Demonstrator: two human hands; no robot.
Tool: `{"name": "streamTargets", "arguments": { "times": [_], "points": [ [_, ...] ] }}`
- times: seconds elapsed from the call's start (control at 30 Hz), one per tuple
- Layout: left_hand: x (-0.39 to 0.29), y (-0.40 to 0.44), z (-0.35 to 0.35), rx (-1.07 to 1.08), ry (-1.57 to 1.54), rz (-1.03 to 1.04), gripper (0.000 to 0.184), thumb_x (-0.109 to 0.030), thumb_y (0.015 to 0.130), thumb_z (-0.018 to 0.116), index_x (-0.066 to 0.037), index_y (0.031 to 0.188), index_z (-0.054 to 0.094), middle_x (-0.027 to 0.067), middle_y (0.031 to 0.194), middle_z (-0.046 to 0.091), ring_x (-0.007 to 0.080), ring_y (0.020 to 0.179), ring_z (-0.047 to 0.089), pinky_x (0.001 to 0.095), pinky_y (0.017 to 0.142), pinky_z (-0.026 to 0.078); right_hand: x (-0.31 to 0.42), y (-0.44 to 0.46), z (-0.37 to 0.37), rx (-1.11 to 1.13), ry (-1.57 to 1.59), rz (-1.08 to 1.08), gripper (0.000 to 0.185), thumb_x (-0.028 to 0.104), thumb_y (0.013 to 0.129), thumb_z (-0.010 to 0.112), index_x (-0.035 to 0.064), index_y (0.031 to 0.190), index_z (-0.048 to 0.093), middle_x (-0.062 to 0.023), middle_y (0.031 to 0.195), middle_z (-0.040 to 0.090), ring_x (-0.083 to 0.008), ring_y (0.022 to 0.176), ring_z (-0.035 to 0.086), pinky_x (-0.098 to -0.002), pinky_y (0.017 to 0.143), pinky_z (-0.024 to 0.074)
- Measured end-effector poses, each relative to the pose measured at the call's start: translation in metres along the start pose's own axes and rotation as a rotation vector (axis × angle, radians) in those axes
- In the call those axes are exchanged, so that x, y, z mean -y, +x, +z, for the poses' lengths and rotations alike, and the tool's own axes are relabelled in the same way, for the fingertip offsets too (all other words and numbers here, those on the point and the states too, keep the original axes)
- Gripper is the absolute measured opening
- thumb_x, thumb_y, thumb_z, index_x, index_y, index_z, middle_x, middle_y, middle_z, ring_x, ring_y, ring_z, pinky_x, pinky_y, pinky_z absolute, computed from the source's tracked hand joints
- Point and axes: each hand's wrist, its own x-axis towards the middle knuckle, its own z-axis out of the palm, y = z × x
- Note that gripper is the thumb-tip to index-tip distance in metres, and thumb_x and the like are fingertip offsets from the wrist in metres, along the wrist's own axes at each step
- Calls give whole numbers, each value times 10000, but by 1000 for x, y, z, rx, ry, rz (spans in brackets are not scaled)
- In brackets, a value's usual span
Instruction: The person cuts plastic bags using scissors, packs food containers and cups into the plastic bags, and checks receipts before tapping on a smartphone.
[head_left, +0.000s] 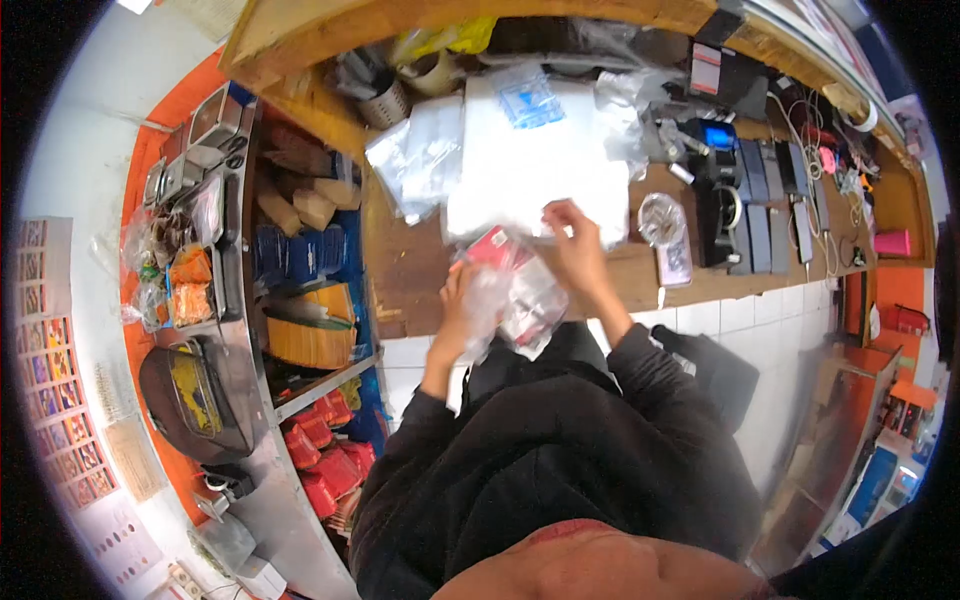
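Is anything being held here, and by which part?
The left hand grips a clear bag with red contents by its left side; whether the right hand pinches anything can't be told.

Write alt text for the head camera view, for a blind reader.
A person's left hand holds crinkled clear plastic, red showing through it, at the edge of a wooden table. The right hand is raised beside it; white sheet-like material lies beyond.

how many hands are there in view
2: the left hand holds the clear plastic bag in front of the body, and the right hand is to the right of it, fingers bent, by the table's near edge. No other hand shows.
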Motion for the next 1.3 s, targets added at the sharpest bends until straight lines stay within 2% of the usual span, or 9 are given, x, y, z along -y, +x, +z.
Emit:
{"name": "streamTargets", "arguments": {
  "times": [0.17,0.2,0.23,0.37,0.47,0.7,0.9,1.2,1.3],
  "points": [
    [2,57,-77,210,-576,-65,321,-77,794,558,-43,1110,601,103,1143,587,249,1114,532,302,971,383,-11,125,-165,-403,-192,-234,98,45,939,471,23,1034,461,-113,938,636,-168,859,605,-258,778,437],
    [44,66,-63,70,-1029,-527,235,-18,855,487,0,1057,607,116,1137,586,212,1107,532,296,922,417,-36,154,-196,-481,-340,-315,91,6,879,495,4,966,469,-146,874,612,-294,810,581,-377,733,449],
    [36,86,-72,-27,-227,-287,243,-10,899,441,23,1102,571,126,1155,578,222,1095,536,315,927,410,-57,178,-222,-508,-511,-329,129,8,851,507,6,976,476,-156,880,606,-322,814,568,-408,731,444],
    [134,162,-14,-555,-31,-289,428,-186,896,572,46,1244,483,207,1249,519,326,1189,474,380,1020,348,-134,258,-284,-454,-1027,-230,198,39,782,521,18,980,522,-195,897,604,-395,833,567,-486,730,440],
    [139,181,-5,-403,573,-514,639,-457,772,651,-26,1226,521,208,1232,504,382,1114,478,460,927,396,-180,282,-296,-341,-1034,-236,191,62,764,534,21,950,549,-208,851,605,-419,831,576,-508,732,438],
    [96,207,-10,-314,598,-810,636,-471,717,691,-73,1188,536,133,1108,558,331,1114,466,486,942,341,-188,280,-292,-388,-967,-287,225,40,774,524,25,996,560,-206,941,598,-435,884,551,-507,768,424],
    [87,206,-23,-481,135,-389,279,-167,820,660,-63,922,422,177,804,544,356,721,582,419,625,430,-177,282,-287,-424,-928,-326,197,40,782,541,24,977,569,-198,951,594,-390,904,558,-481,758,441],
    [101,175,-42,-772,-307,-286,265,-97,837,660,-12,955,438,106,787,522,162,732,494,307,671,426,-155,279,-267,-355,-1040,-9,208,112,799,558,56,989,620,-172,1037,618,-385,962,584,-476,837,448],
    [121,170,-34,-805,-337,-230,341,-64,810,671,-27,1059,440,136,852,541,218,787,543,332,745,444,-100,267,-209,-282,-753,-415,207,53,786,586,31,988,626,-172,1033,629,-372,959,593,-431,824,463]
  ]
}}
